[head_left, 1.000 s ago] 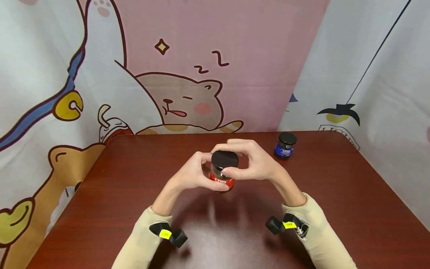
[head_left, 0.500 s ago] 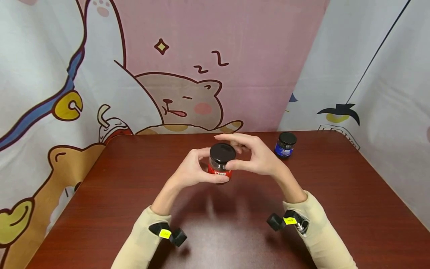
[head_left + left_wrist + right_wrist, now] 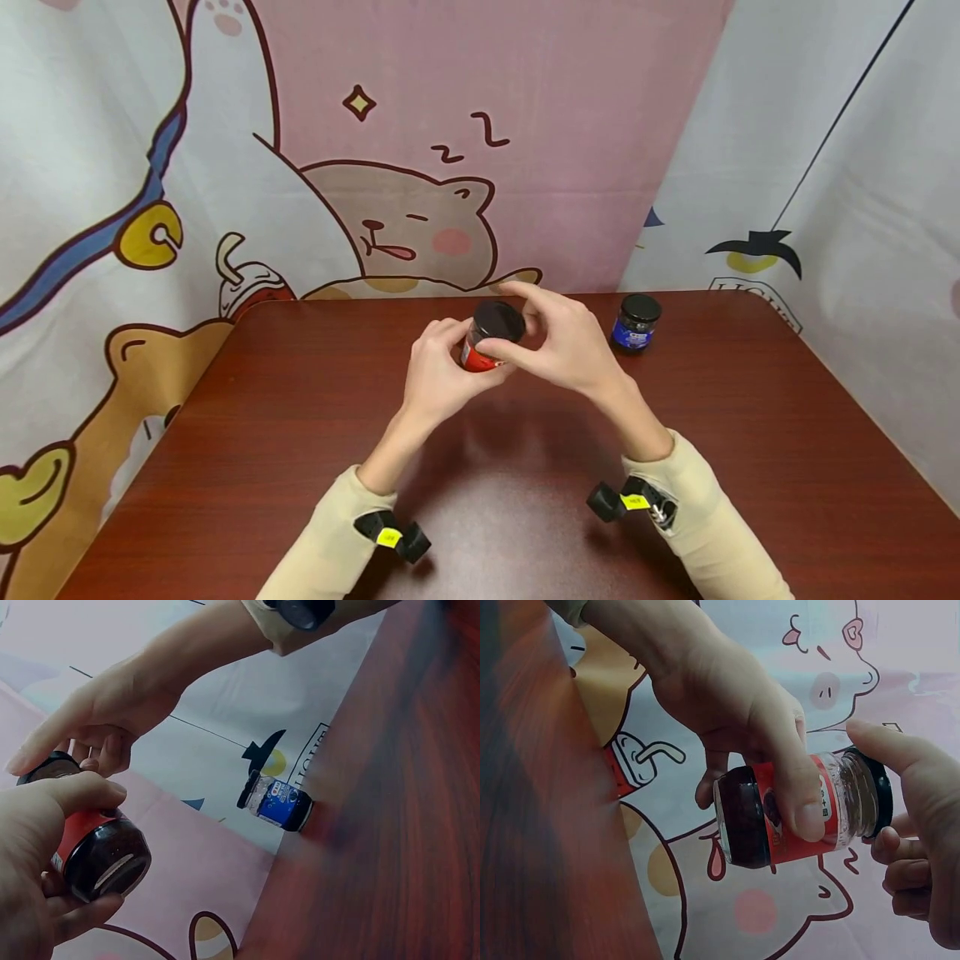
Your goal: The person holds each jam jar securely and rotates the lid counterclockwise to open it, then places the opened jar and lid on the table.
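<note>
**Red-labelled jar held in the air between both hands**

Taking the red-labelled jar [image 3: 483, 342] as the landmark: it is held off the table [image 3: 300, 433], above the far middle of the top, tipped so that its black lid [image 3: 498, 321] faces up and toward the person in the head view. In the right wrist view the jar lies nearly on its side, glass shoulder and lid pointing to the right hand.

To the left of the jar, the left hand [image 3: 438, 379] wraps the body: fingers curled round the back, thumb pressed across the red label, as the right wrist view shows plainly. The left wrist view sees the dark base of the jar sitting in that curled grip.

At the jar's lid end, the right hand [image 3: 566, 346] closes over the top. Its thumb lies against the rim of the lid and its fingers bend round the far side, so the lid is pinched between them; the forefinger arches above the lid.

To the right of the jar, well apart from it and beyond the right hand, a blue-labelled jar [image 3: 636, 323] with a black lid stands upright on the table near the far edge, untouched.

Behind the jar hangs a cartoon backdrop [image 3: 420, 225] with a sleeping animal.
</note>
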The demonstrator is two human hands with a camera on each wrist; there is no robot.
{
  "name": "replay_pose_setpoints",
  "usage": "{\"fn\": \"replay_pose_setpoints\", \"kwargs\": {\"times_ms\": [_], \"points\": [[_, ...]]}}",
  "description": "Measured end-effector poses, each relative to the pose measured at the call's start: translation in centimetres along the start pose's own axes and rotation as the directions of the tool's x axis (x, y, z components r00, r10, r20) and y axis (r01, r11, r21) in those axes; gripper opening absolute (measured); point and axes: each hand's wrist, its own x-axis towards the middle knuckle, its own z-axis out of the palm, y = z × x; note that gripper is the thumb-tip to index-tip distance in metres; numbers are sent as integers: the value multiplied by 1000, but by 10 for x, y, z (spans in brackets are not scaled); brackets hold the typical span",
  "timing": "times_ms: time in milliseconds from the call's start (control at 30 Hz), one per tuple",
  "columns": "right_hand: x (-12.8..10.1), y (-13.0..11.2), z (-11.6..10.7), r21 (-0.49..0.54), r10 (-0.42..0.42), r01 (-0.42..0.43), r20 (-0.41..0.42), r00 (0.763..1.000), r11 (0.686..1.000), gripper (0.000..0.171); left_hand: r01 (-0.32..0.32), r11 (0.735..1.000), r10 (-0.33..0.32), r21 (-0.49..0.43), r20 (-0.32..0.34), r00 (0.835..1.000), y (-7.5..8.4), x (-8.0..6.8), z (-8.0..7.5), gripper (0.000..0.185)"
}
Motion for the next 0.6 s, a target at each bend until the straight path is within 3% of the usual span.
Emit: {"fn": "replay_pose_setpoints", "kwargs": {"times_ms": [267,600], "points": [[0,1,1,-43,-11,11,-7,1000,999,54,-10,999,10,38,7,1000,4,-1,1,41],[1,5,-2,-1,-60,60,27,998,998,48,-22,1000,23,-18,35,999,1,0,1,42]]}}
